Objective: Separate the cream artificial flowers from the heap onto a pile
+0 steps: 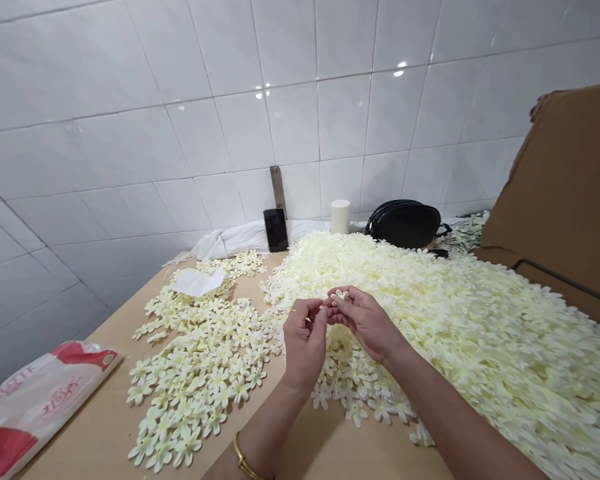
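Note:
My left hand (304, 340) and my right hand (363, 320) meet above the wooden table (105, 433), fingertips together. My right hand pinches a small cream fabric flower petal (340, 294). My left hand's fingers are curled in a pinch against the same piece, with a thin yellowish bit showing by its thumb. A gold bangle (243, 459) circles my left wrist. A big heap of cream flowers (480, 333) lies to the right and below my hands. A flatter spread of single flowers (200, 373) lies to the left.
A red-and-white plastic bag (35, 393) lies at the left edge. Against the tiled wall stand a dark phone (275, 230), a white cylinder (340, 216) and a black bag (405, 223). A brown cardboard box (565, 193) stands at right. White paper (199, 281) rests on the flowers.

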The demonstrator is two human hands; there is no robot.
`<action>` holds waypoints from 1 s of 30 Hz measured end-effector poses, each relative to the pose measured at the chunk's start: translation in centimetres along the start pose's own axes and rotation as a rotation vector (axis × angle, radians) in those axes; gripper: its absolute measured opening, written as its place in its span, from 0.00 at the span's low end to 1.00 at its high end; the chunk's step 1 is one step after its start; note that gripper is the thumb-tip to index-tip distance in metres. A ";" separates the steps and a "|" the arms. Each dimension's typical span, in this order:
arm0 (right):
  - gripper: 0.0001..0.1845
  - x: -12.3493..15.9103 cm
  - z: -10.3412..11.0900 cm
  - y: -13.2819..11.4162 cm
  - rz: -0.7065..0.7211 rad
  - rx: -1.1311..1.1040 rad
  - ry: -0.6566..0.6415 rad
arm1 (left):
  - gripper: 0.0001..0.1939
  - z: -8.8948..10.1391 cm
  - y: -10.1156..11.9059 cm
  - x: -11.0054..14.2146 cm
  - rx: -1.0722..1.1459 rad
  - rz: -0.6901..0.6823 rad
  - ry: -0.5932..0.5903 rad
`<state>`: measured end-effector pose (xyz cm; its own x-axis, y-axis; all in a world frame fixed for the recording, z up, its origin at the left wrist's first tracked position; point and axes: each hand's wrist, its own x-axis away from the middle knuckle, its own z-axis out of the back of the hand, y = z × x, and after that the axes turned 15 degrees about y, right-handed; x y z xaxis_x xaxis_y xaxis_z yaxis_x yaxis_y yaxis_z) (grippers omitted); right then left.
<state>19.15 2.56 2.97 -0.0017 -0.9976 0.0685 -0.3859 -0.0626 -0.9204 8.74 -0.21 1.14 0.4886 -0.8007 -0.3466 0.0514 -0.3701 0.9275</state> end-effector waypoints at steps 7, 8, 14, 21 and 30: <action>0.15 0.2 0.3 0.8 0.216 0.269 0.018 | 0.07 0.1 0.1 -0.4 0.054 0.246 -0.014; 0.14 0.2 0.3 0.8 0.233 0.290 0.010 | 0.08 0.1 0.0 -0.5 0.076 0.301 -0.031; 0.16 0.2 0.4 1.2 0.292 0.435 -0.005 | 0.10 0.1 -0.4 -0.6 0.201 0.495 -0.058; 0.21 -0.1 0.2 2.2 0.338 0.508 0.060 | 0.11 0.1 0.2 -0.3 0.231 0.471 -0.138; 0.27 0.0 0.2 2.6 0.241 0.445 0.087 | 0.05 -0.3 0.4 0.5 0.129 0.279 -0.136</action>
<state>18.33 2.44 0.48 -0.1262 -0.9804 -0.1516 0.0651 0.1443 -0.9874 9.23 -0.60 1.36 0.3472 -0.9319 -0.1053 -0.1827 -0.1774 0.9670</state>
